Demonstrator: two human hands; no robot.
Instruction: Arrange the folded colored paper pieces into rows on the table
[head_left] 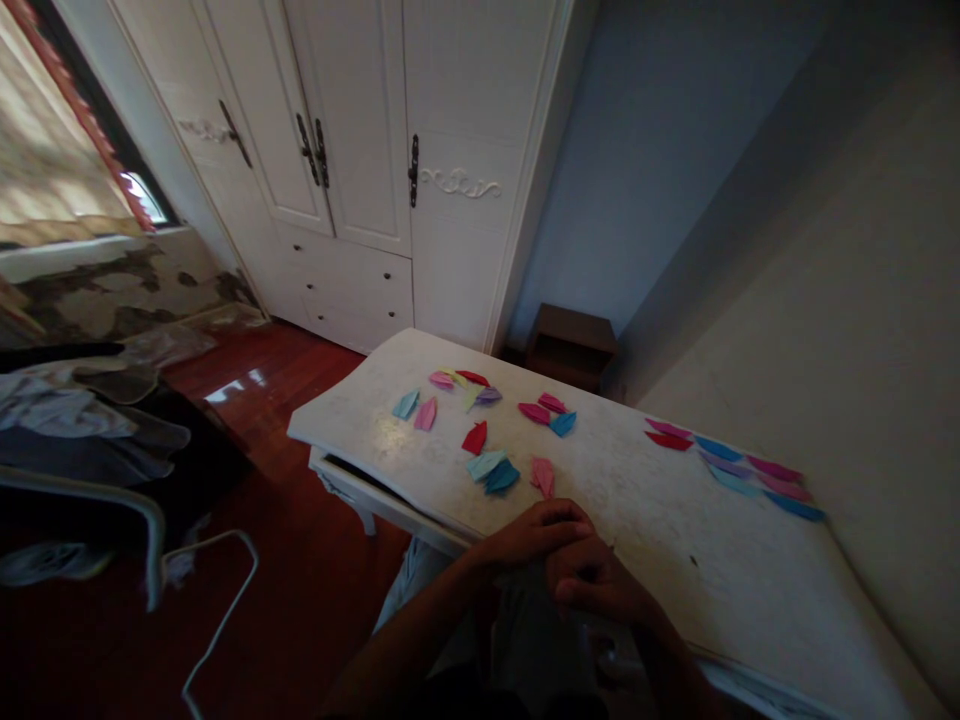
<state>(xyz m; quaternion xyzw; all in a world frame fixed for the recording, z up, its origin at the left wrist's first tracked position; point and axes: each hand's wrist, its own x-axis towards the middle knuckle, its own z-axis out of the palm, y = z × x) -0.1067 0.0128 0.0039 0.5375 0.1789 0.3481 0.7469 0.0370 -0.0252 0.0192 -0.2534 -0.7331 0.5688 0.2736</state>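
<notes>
A white, scuffed worktop (675, 520) carries folded paper pieces: a loose scatter (487, 425) of pink, red, blue and teal ones near its middle, and a neater row (739, 468) lying along the wall side.

From my remote seat I see small folded paper pieces in pink, red, blue and purple (487, 465), matt and crisp-edged, on a white painted table top (675, 530) that looks worn and speckled with a dull sheen. The dark red wooden floor (292, 400) is glossy and mirrors the window light. The white panelled wardrobe (360, 170) looks smooth satin, with dark metal handles (412, 170). Rumpled grey cloth (67, 410) lies soft.
</notes>
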